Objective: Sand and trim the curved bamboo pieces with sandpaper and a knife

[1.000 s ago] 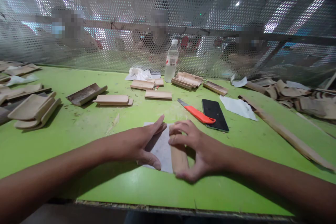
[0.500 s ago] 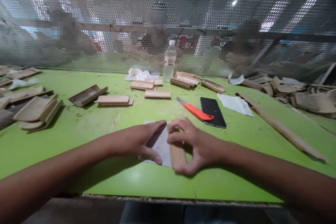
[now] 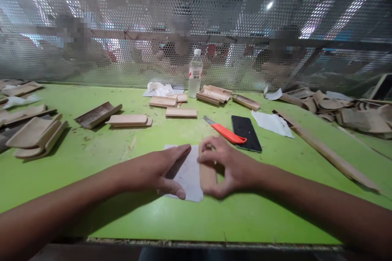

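Observation:
My right hand (image 3: 219,167) grips a pale wooden piece (image 3: 208,175) by its two ends, fingers at the far end and thumb at the near end. The piece lies at the right edge of a grey-white sheet (image 3: 191,177) on the green table (image 3: 147,220). Resting on the sheet's left side, my left hand (image 3: 171,169) has its thumb spread from its fingers and holds nothing. Beyond my right hand, a red-handled knife (image 3: 228,132) lies partly over a black phone (image 3: 247,134).
Pale curved pieces (image 3: 36,136) lie at the left, and more offcuts (image 3: 364,116) at the right. A bottle (image 3: 195,74) stands near the mesh screen (image 3: 137,16), with blurred people behind it. A long strip (image 3: 327,151) lies at the right.
The wooden piece in my right hand has shifted slightly right and away from me relative to the sheet, baring more of it. The whole view has shifted a little.

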Action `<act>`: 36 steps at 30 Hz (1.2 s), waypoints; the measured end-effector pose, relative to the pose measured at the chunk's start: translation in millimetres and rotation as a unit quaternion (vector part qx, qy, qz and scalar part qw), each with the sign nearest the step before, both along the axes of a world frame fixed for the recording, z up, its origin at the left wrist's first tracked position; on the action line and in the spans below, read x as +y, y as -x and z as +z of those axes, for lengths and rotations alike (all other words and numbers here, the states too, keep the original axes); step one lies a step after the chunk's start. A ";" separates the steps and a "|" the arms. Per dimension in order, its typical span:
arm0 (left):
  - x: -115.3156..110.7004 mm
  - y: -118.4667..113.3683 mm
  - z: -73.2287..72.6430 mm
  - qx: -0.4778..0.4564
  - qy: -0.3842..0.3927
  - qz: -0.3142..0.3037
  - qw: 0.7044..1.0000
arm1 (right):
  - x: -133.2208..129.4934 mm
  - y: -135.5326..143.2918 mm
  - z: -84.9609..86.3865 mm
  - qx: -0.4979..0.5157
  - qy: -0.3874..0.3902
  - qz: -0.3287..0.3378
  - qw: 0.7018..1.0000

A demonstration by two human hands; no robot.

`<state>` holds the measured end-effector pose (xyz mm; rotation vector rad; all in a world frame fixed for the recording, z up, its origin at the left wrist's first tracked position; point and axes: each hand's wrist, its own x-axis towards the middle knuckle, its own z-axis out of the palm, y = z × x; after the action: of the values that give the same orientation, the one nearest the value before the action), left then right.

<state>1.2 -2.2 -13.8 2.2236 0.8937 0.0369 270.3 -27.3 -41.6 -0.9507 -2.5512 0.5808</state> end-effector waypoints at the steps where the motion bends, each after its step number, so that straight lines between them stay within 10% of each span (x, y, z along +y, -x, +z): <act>1: -0.5 0.2 0.5 0.006 0.001 0.002 1.000 | -0.1 -0.1 0.4 -0.006 -0.004 -0.029 1.000; 36: -2.6 3.2 -0.3 0.021 -0.006 -0.022 1.000 | -8.0 13.2 2.0 0.008 0.045 -0.028 0.999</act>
<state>-2.0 -4.8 -14.1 2.2613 0.8694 -0.0243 257.1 -35.2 -39.7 -1.0397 -2.4944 0.6885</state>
